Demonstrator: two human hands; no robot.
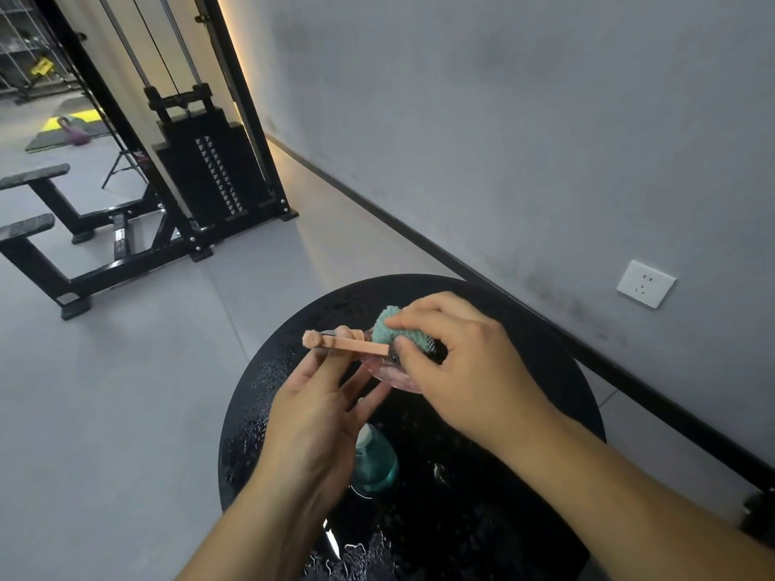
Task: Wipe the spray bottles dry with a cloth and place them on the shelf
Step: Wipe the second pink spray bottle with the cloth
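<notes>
A: Left of the fingers [365, 396], what am I looking at?

B: Only gym floor. The left hand [314, 421] has its fingers nearly straight and loosely spread under the pink spray bottle [356, 348], propping up its pump head and neck more than clasping it.

A: How will that bottle handle?

B: Light, I'd guess, with a thin clear body. It's wet, so likely slippery. The stiff pump neck looks like the surest place to hold it.

A: And further right?

B: The right hand [457, 371] pinches a soft teal cloth [396, 333] between thumb and curled fingers, pressing it on the bottle's body.

A: Anything else waiting?

B: Just below the left fingers, a teal bottle [373, 463] stands on the wet black tabletop [545, 371]. No shelf is in view.
</notes>
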